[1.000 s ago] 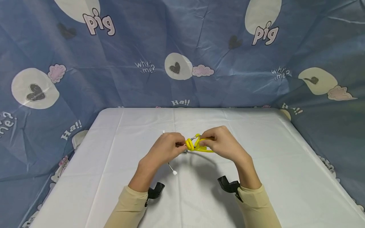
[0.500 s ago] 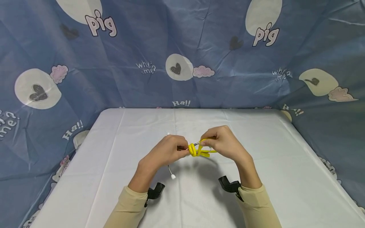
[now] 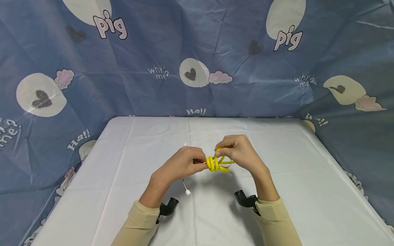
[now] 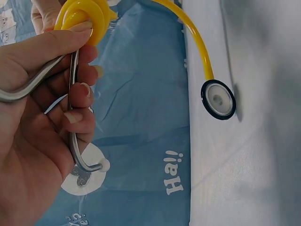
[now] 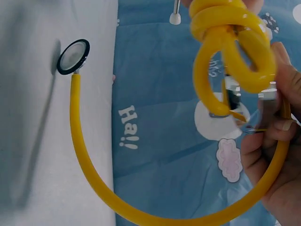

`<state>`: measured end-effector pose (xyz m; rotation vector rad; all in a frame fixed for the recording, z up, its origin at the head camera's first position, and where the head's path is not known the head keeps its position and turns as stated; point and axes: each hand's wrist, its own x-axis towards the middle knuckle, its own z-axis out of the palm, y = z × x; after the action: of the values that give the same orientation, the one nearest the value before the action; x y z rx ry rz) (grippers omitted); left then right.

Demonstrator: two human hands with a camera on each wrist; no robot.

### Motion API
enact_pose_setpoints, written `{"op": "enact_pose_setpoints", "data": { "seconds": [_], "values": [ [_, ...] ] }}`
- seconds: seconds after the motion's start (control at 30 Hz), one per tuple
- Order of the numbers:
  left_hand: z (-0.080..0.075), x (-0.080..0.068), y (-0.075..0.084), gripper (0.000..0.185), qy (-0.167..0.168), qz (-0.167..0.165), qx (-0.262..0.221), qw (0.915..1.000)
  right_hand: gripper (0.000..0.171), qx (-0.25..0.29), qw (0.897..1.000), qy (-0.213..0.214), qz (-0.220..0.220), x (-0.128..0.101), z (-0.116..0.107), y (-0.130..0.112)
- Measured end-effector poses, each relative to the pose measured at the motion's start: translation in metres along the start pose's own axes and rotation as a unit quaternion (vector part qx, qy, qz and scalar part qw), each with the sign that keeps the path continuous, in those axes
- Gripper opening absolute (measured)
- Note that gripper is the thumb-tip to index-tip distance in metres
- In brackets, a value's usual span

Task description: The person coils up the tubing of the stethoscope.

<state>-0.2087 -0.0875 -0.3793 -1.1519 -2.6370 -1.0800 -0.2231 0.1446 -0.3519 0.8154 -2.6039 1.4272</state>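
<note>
Stethoscope (image 3: pixel 217 163): held above the white surface (image 3: pixel 292 177), between both hands, at mid-table. Nearest the person, one white ear tip (image 3: pixel 187 192) hangs below the left hand (image 3: pixel 180 164). The left hand's grip is curled round the metal ear tubes (image 4: pixel 71 117); the right hand (image 3: pixel 241 152) pinches the yellow tubing (image 5: pixel 141 207) beside the coils. The tubing is wound into several loops around the metal section. The chest piece (image 4: pixel 218 99) hangs free on the remaining tubing.

Handling, as judged: light overall; tubing soft, springy, likely to unwind if released; metal tubes stiff; diaphragm possibly fragile. Take hold at the metal tubes and at the coil itself.

Difference from one second earlier: the coil shows more turns and sits lower, and the hands stand closer together.

Beyond the surface hangs a blue printed cloth backdrop (image 3: pixel 197 51).
</note>
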Motion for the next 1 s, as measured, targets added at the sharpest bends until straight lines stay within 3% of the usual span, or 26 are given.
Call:
{"op": "enact_pose_setpoints", "data": {
  "seconds": [0.33, 0.77, 1.0],
  "values": [
    [0.001, 0.000, 0.001, 0.007, -0.005, 0.022, -0.041, 0.9989, 0.005, 0.038, 0.998, -0.014, 0.050, 0.003, 0.001, 0.010],
    [0.001, 0.002, 0.003, 0.004, -0.005, 0.045, -0.051, 0.9977, 0.006, 0.052, 0.996, -0.036, 0.059, 0.005, -0.001, 0.023],
    [0.003, 0.001, 0.009, 0.009, -0.012, 0.048, -0.077, 0.9958, 0.007, 0.112, 0.990, -0.072, 0.054, 0.004, -0.004, 0.034]
  ]
}}
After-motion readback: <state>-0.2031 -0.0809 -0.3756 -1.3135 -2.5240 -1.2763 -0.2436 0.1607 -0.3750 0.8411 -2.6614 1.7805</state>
